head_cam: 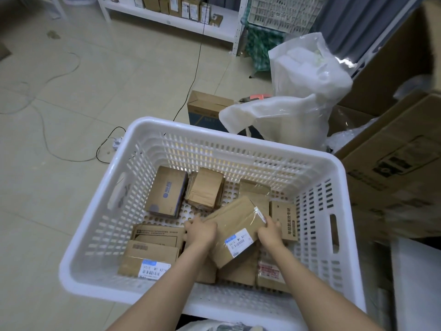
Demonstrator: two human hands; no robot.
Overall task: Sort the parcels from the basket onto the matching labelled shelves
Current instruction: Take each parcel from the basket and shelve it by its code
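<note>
1. We see both bare forearms reach forward and down over the near rim of the white slotted basket (214, 129), drawing together toward its middle.
2. The left hand (200, 231) grips the left end of a brown cardboard parcel (235, 225). Its back is turned up to us and its fingers are curled over the parcel's far edge.
3. The right hand (270, 231) grips the parcel's right end, fingers curled round the edge just beside a strip of clear tape.
4. The parcel sits tilted between the two hands, over other parcels in the near middle of the basket. We cannot tell whether it is clear of them. Its white-and-blue label (238, 242) faces up.
5. On the basket floor we find a labelled parcel (148, 261) in the near-left corner, a blue-printed box (167, 191) toward the far left, a small plain box (206, 188) beside it, and a text-printed box (284, 219) toward the right wall.
6. Beyond the basket stand a white plastic bag (298, 96) and, well apart, white shelves (171, 19) holding boxes.
</note>
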